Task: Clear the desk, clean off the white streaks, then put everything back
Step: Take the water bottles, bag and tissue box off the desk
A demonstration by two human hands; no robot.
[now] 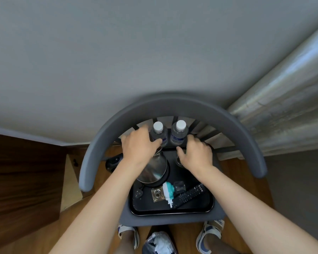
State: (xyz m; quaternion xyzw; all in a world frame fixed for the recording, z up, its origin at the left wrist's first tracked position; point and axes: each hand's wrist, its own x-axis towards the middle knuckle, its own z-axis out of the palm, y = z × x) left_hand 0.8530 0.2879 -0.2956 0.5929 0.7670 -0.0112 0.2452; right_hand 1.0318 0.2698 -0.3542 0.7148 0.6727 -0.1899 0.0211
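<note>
A black tray point(173, 212) lies on the seat of a grey chair point(173, 106). At its far edge stand two clear water bottles with white caps. My left hand point(139, 145) grips the left bottle point(157, 132) low down, thumb across its front. My right hand point(197, 153) curls round the foot of the right bottle point(179, 132), thumb under its label. Nearer me on the tray are a steel kettle point(152, 171), a glass ashtray point(157, 194), a teal-and-white spray bottle point(168, 191), a small glass point(179, 186) and a black remote point(189, 195).
The chair's curved backrest arches round the tray and both my hands. A dark wooden desk point(22, 171) stands at the left, a silver curtain point(283, 88) at the right. A bag of crumpled paper point(159, 242) sits between my feet on the wooden floor.
</note>
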